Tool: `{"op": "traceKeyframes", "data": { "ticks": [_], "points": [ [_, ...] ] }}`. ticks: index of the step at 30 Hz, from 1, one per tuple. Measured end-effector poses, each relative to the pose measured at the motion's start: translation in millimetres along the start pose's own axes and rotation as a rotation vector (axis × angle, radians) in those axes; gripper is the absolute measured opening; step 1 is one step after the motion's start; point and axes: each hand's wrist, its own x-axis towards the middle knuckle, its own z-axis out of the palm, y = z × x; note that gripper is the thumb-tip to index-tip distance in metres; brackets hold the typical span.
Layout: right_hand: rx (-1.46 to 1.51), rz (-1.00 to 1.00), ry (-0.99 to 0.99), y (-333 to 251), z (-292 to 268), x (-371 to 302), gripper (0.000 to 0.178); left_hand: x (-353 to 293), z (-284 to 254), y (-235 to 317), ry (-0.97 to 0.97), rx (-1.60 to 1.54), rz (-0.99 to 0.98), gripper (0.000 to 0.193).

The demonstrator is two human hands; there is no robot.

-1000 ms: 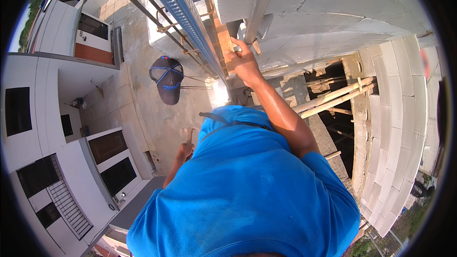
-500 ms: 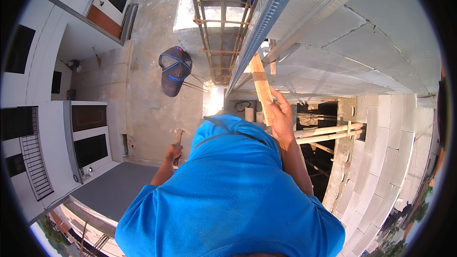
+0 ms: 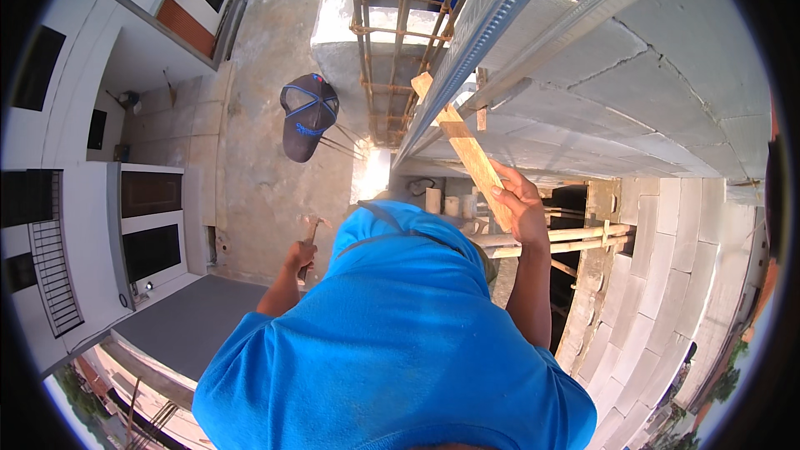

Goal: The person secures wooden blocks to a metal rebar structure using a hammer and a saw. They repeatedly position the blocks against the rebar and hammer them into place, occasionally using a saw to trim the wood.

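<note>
My left hand point(image 3: 300, 260) grips the handle of a hammer point(image 3: 313, 225), its head pointing away from me, beside my blue shirt. In my right hand point(image 3: 520, 204) is a flat wooden slat point(image 3: 473, 154), held near its lower end between thumb and fingers. The slat slants up and to the left. Its far part crosses a perforated metal channel point(image 3: 467, 50), which hides a bit of it, and its tip shows on the channel's other side, near a rusty rebar cage point(image 3: 400, 32).
A dark blue cap point(image 3: 309, 118) lies left of the cage. Grey block walls point(image 3: 650, 75) rise on the right, with a second metal channel point(image 3: 583, 21). Bamboo poles point(image 3: 575, 240) cross a dark opening below my right hand. White buildings point(image 3: 79, 142) stand left.
My right hand has moved slightly right, and the slat tilts more leftward, its tip now showing past the channel. The hammer stays in my left hand, shifted slightly.
</note>
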Motion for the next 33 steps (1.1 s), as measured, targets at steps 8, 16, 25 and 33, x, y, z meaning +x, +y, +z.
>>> {"op": "traceKeyframes", "data": {
  "ticks": [8, 16, 25, 33],
  "points": [
    [0.093, -0.145, -0.099, 6.3, 50.1, 60.0, 0.047, 1.4, -9.1, 3.2, 0.013, 0.052, 0.036, 0.026],
    [0.062, -0.188, -0.005, 30.3, 77.1, 55.1, 0.046, -0.2, -9.5, -6.9, -0.019, 0.048, 0.011, 0.026],
    [0.156, -0.149, 0.003, 25.5, 86.1, 58.9, 0.044, 8.5, -8.2, -28.4, -0.060, 0.070, -0.054, 0.026],
    [-0.019, -0.063, 0.002, 8.7, 55.3, 18.5, 0.047, 8.9, -16.0, -27.9, -0.080, 0.026, -0.035, 0.027]
  ]
}}
